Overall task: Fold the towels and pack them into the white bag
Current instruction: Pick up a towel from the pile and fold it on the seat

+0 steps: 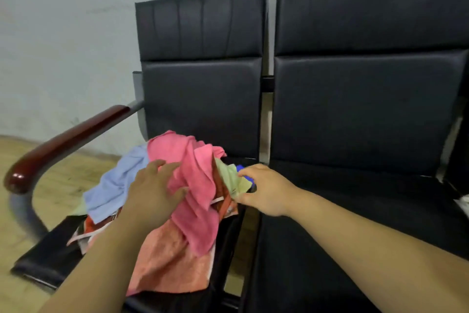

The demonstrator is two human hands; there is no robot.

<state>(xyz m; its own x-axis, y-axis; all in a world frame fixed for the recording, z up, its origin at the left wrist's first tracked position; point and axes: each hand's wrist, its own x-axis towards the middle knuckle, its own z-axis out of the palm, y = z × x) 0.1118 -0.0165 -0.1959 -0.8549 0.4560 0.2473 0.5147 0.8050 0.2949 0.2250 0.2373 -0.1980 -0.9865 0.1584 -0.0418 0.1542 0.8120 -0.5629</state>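
Observation:
A heap of crumpled towels lies on the left black seat (45, 251). On top is a pink towel (195, 185), with a light blue towel (119, 183) to its left, a salmon towel (167, 264) hanging toward me and a pale green towel (229, 175) on the right side. My left hand (152, 193) rests flat on the heap, fingers spread over the pink and blue cloth. My right hand (264, 188) pinches the edge of the pale green towel at the heap's right side. A small blue patch (242, 168) shows behind that hand. The white bag cannot be made out.
A second black seat (342, 223) stands to the right, with a white thing (463, 201) at the frame's right edge. A dark red wooden armrest (63, 142) curves along the left. Grey wall behind, wooden floor (38, 160) at left.

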